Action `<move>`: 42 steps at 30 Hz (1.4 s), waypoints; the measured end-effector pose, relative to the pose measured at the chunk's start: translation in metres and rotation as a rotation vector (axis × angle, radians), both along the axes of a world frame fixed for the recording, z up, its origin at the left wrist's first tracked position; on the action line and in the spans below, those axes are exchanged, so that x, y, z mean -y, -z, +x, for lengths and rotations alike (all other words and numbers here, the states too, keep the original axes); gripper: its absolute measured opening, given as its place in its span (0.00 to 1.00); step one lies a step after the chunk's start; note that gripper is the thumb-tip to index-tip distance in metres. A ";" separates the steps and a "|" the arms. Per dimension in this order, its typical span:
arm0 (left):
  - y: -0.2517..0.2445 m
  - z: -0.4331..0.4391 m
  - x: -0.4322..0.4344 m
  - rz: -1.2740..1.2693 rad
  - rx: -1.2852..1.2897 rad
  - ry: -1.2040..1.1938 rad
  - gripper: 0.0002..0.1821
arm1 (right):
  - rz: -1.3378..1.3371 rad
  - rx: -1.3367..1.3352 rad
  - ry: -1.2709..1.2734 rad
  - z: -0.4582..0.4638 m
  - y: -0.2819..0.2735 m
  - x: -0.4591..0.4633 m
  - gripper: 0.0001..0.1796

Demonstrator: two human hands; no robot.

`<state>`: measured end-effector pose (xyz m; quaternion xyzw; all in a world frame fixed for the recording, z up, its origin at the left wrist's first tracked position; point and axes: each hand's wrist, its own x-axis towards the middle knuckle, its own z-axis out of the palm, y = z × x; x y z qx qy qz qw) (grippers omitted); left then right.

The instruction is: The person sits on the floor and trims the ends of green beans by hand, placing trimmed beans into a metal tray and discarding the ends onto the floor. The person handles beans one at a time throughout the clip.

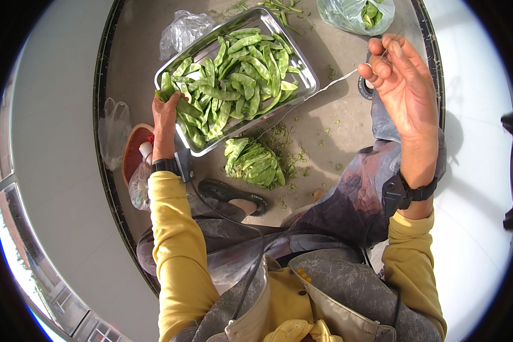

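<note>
On the floor before me a stainless steel tray (311, 82) holds many flat green bean pods (256, 70). My left hand (164, 119) is at the tray's left corner, its thumb and fingers closed on a few flat pods (166, 85). Raised to the right of the tray, my right hand (412, 92) pinches a thin needle (384, 52) between its fingertips. White thread (340, 79) runs from that hand past the tray's near edge to a packed bundle of pods (258, 164) on the floor.
Pod trimmings (297, 159) lie around the bundle. A reddish basin (130, 147) with a white thread spool (145, 150) stands left, beside a plastic bag (113, 134). Beyond the tray are a clear bag (184, 32), cut green stems (284, 8) and a greenish bag (342, 17).
</note>
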<state>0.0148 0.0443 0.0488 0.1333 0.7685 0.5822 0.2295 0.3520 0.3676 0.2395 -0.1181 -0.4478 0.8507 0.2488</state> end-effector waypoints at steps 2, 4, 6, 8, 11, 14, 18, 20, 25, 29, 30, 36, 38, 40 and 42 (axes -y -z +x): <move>0.011 0.005 0.002 -0.222 -0.154 0.006 0.15 | 0.002 0.003 -0.001 0.000 0.001 0.000 0.10; 0.022 0.014 0.002 -0.591 -0.385 0.071 0.23 | 0.009 0.005 -0.001 -0.001 0.001 0.000 0.10; 0.032 0.026 -0.001 -0.902 -0.472 0.115 0.28 | 0.035 0.007 -0.001 -0.001 0.001 0.001 0.10; 0.041 0.038 -0.005 -1.023 -0.453 0.118 0.25 | 0.024 0.030 0.005 -0.002 0.000 0.001 0.10; 0.054 0.053 -0.011 -1.061 -0.440 0.085 0.23 | 0.020 0.040 0.006 -0.002 -0.001 0.001 0.10; 0.061 0.057 -0.015 -1.045 -0.495 0.074 0.23 | 0.011 0.035 0.005 -0.001 0.001 0.002 0.09; 0.052 0.047 -0.012 -0.739 -0.434 -0.016 0.25 | 0.072 0.082 0.009 0.000 0.000 0.006 0.11; 0.035 0.040 -0.008 -0.337 -0.147 0.028 0.18 | 0.063 0.109 -0.001 -0.003 -0.005 0.010 0.11; -0.031 0.031 -0.005 0.331 0.356 0.019 0.20 | -0.170 -0.157 -0.309 -0.013 -0.026 0.035 0.09; -0.086 0.048 0.004 0.560 0.574 0.062 0.24 | -0.480 -0.359 -0.780 0.002 -0.048 0.085 0.09; -0.095 0.058 0.005 0.595 0.583 0.034 0.25 | -0.628 -0.474 -0.829 0.008 -0.055 0.102 0.10; -0.126 0.109 0.025 0.649 0.576 0.046 0.28 | -0.853 -0.886 -0.880 0.012 -0.088 0.137 0.12; -0.129 0.128 0.028 0.592 0.487 0.009 0.27 | -0.744 -0.870 -1.044 0.008 -0.085 0.122 0.11; -0.132 0.146 0.027 0.542 0.499 -0.002 0.23 | -0.636 -0.759 -1.151 0.007 -0.078 0.110 0.09; -0.135 0.163 0.021 0.385 0.420 -0.061 0.21 | -0.639 -0.661 -1.045 0.005 -0.070 0.107 0.09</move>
